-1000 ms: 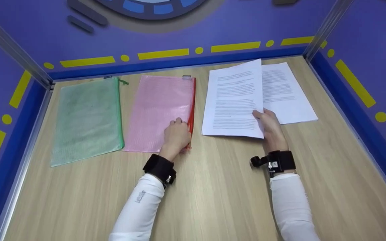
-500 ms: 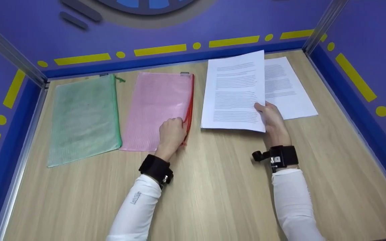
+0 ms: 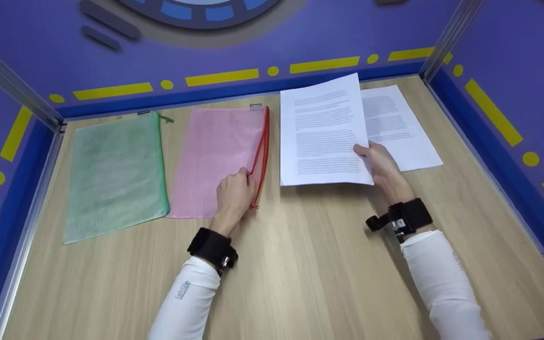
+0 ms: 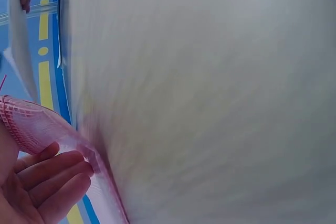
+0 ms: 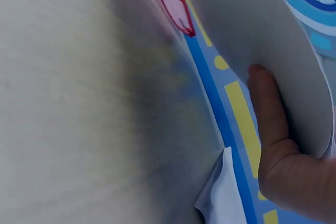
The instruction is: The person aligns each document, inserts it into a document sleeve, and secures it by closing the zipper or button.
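My left hand (image 3: 235, 193) grips the upper layer of a pink mesh zipper pouch (image 3: 220, 146) near the lower end of its red-zipped right edge. That layer is drawn back, so a narrow gap shows along the zipper. In the left wrist view, the fingers (image 4: 58, 184) lie against the raised pink mesh (image 4: 31, 121). My right hand (image 3: 381, 165) holds printed sheets (image 3: 321, 132) by their lower right edge, thumb on the text side. In the right wrist view, a finger (image 5: 269, 103) supports the back of the curved sheets (image 5: 262, 30); the red-edged pouch mouth (image 5: 176, 3) is beyond.
A green mesh zipper pouch (image 3: 116, 170) lies flat to the left of the pink one. More printed sheets (image 3: 390, 123) lie at the back right, partly covered by the held ones. Blue-purple walls (image 3: 234, 47) enclose the wooden table (image 3: 300, 274) at the back and sides.
My left hand has pulled the pink pouch's upper layer leftward, and the gap at the zipper has widened. The held sheets have shifted slightly left, closer to the pouch; my right forearm has swung outward.
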### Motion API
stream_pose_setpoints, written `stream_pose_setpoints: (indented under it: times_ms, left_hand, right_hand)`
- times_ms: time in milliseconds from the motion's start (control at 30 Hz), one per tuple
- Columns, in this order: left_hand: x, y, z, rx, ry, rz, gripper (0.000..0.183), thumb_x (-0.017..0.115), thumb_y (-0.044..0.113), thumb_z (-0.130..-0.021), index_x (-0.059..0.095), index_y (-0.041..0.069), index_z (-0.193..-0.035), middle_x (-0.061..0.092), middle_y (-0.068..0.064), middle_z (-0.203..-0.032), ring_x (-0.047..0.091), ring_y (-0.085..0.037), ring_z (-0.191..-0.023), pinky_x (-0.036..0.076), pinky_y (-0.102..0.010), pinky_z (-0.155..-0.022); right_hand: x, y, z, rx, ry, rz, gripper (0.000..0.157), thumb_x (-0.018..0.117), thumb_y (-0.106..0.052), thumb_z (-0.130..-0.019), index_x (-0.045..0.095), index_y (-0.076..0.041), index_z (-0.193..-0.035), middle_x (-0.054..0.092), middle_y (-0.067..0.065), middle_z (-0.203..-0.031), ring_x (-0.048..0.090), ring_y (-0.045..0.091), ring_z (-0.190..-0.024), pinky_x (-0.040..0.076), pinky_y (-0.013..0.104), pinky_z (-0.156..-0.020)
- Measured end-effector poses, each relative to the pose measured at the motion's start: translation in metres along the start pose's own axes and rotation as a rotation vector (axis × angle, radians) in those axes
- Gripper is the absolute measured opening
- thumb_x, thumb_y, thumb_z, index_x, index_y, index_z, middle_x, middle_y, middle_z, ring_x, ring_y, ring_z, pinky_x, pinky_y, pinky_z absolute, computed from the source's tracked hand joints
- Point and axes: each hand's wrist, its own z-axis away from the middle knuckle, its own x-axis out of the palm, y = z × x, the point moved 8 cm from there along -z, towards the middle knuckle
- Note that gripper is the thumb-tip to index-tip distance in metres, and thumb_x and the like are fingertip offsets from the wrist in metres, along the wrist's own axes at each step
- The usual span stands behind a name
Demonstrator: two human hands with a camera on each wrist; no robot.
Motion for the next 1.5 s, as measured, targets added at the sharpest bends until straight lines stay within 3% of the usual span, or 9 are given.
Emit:
stream_pose_setpoints:
  times_ms: [133, 333, 833, 1133, 1500]
  left_hand:
    - [-0.002, 0.002, -0.004, 0.004, 0.003, 0.005, 0.021, 0.056, 0.018, -0.097, 0.069, 0.002, -0.095, 0.074, -0.017, -0.079, 0.072, -0.039, -0.073, 0.057, -0.049, -0.063]
    - [0.0, 0.005, -0.003, -0.008, -0.023, 0.014, 0.021, 0.054, 0.018, -0.099, 0.067, 0.002, -0.096, 0.074, -0.018, -0.079, 0.072, -0.039, -0.073, 0.058, -0.049, -0.063]
    - [-0.003, 0.005, -0.003, 0.028, 0.015, 0.026, 0.02, 0.056, 0.015, -0.097, 0.068, 0.0, -0.095, 0.074, -0.018, -0.078, 0.073, -0.038, -0.073, 0.058, -0.048, -0.062]
    - [0.0, 0.004, -0.001, 0.005, -0.025, 0.025, 0.02, 0.056, 0.017, -0.098, 0.068, 0.001, -0.097, 0.074, -0.018, -0.079, 0.072, -0.039, -0.074, 0.058, -0.049, -0.064]
    - [0.002, 0.004, 0.002, -0.004, -0.034, 0.002, 0.02, 0.056, 0.019, -0.098, 0.069, 0.003, -0.1, 0.074, -0.02, -0.082, 0.072, -0.042, -0.075, 0.057, -0.052, -0.065]
  right_hand:
    - [-0.001, -0.013, 0.006, -0.008, -0.018, 0.012, 0.036, 0.046, -0.016, -0.104, 0.043, -0.002, -0.137, 0.074, -0.004, -0.093, 0.073, 0.01, -0.083, 0.057, 0.021, -0.069]
    - [-0.004, -0.005, 0.018, 0.052, -0.076, 0.036, 0.028, 0.045, -0.013, -0.104, 0.045, -0.004, -0.131, 0.074, -0.002, -0.095, 0.074, 0.012, -0.085, 0.059, 0.024, -0.071]
    - [0.019, 0.019, 0.032, 0.123, -0.195, 0.104, 0.044, 0.041, -0.014, -0.106, 0.034, 0.004, -0.146, 0.075, 0.001, -0.1, 0.075, 0.016, -0.09, 0.061, 0.028, -0.074]
    - [0.031, 0.027, 0.02, 0.118, -0.151, 0.06, 0.034, 0.043, -0.014, -0.105, 0.043, 0.002, -0.135, 0.075, 0.0, -0.092, 0.074, 0.014, -0.084, 0.06, 0.026, -0.071]
    - [0.042, 0.031, 0.01, 0.102, -0.093, -0.012, 0.043, 0.042, -0.014, -0.105, 0.037, 0.005, -0.143, 0.074, -0.001, -0.093, 0.074, 0.012, -0.086, 0.06, 0.025, -0.072]
